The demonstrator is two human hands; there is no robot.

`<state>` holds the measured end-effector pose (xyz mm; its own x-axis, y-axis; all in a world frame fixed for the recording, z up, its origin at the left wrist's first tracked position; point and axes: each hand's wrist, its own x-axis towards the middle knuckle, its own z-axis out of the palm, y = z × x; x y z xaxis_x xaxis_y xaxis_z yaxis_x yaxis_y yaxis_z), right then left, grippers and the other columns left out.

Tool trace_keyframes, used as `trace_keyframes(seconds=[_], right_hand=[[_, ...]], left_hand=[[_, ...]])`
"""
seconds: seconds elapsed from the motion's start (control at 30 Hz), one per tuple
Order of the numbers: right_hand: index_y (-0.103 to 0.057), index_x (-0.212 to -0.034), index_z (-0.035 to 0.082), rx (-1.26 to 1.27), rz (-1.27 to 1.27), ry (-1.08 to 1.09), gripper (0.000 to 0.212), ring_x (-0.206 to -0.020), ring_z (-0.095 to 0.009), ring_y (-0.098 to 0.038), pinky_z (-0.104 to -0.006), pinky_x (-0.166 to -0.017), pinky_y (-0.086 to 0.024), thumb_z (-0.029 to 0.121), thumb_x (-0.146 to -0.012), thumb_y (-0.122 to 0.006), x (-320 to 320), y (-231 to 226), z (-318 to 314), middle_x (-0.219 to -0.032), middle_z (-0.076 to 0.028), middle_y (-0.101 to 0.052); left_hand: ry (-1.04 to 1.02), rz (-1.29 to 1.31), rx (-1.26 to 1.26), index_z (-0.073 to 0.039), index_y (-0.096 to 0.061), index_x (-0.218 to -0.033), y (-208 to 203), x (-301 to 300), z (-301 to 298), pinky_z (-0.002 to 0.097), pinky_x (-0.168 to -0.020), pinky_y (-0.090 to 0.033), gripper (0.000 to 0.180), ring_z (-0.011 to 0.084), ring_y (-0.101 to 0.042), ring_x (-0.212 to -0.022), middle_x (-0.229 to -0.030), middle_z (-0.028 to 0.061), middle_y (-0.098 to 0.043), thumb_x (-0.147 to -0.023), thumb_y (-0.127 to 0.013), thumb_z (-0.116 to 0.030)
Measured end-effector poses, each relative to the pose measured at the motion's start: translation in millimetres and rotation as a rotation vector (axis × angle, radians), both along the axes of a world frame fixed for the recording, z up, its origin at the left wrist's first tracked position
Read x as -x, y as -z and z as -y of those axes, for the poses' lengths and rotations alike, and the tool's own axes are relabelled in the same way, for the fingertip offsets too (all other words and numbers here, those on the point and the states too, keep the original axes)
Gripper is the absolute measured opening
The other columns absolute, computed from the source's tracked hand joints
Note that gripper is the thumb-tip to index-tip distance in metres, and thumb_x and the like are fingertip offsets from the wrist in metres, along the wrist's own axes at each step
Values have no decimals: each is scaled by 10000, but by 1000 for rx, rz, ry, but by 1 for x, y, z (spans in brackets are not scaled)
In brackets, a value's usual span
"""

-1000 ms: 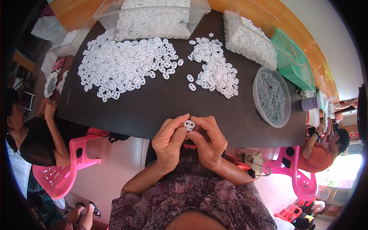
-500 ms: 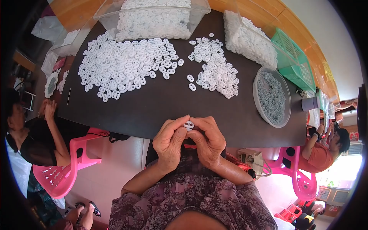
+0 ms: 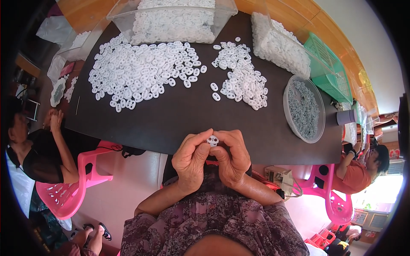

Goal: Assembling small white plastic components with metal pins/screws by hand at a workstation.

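Note:
Between the fingertips of both hands is a small white plastic piece [image 3: 212, 140] with dark holes, held just off the near edge of the dark table [image 3: 171, 123]. My left hand [image 3: 191, 162] pinches it from the left with thumb and fingers. From the right, my right hand [image 3: 232, 160] grips the same piece, its thumb close to the left one. Fingers cover part of the piece. Beyond my hands lie a large heap of white oval two-hole pieces [image 3: 141, 70] on the left and a smaller heap of similar pieces [image 3: 241, 79] to the right.
Clear bins of white pieces [image 3: 173, 25] [image 3: 277, 42] stand at the back. A round tub of small grey metal parts [image 3: 304, 109] sits right, near a green basket [image 3: 329, 70] and a purple cup [image 3: 346, 116]. People sit on pink chairs [image 3: 81, 183] [image 3: 329, 192] at both sides.
The view has shifted very slightly. Both hands keep the white piece pinched in nearly the same place, with only a slight shift of the fingers.

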<state>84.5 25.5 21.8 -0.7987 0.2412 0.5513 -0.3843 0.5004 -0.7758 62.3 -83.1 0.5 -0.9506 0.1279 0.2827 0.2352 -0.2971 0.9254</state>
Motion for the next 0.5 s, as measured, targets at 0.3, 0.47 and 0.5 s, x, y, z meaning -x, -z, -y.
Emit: trace_keyframes(seconds=[0.3, 0.47, 0.5], right_hand=[[-618, -1007, -16, -39, -99, -11, 259, -739, -251, -575, -313, -648, -465, 111, -795, -695, 3, 4, 1, -870, -112, -638], [-616, -1003, -18, -36, -106, -7, 258, -734, -248, -574, -309, -641, -467, 88, -783, -701, 3, 8, 2, -865, -113, -636], [-615, -1003, -18, -42, -109, -5, 261, -730, -246, -574, -307, -637, -467, 80, -779, -704, 2, 9, 2, -861, -113, -635]], left_hand=[[-57, -73, -3, 26, -621, -1109, 3, -3, -1, 212, -722, -451, 229, 108, -558, -826, -948, 69, -605, -926, -579, -105], [-117, -93, 36, 24, -630, -1080, 5, -4, -4, 213, -691, -452, 206, 113, -558, -804, -929, 73, -602, -928, -575, -104], [-115, -92, 36, 24, -630, -1080, 5, -4, -5, 213, -691, -452, 206, 113, -558, -804, -929, 73, -602, -928, -575, -104]])
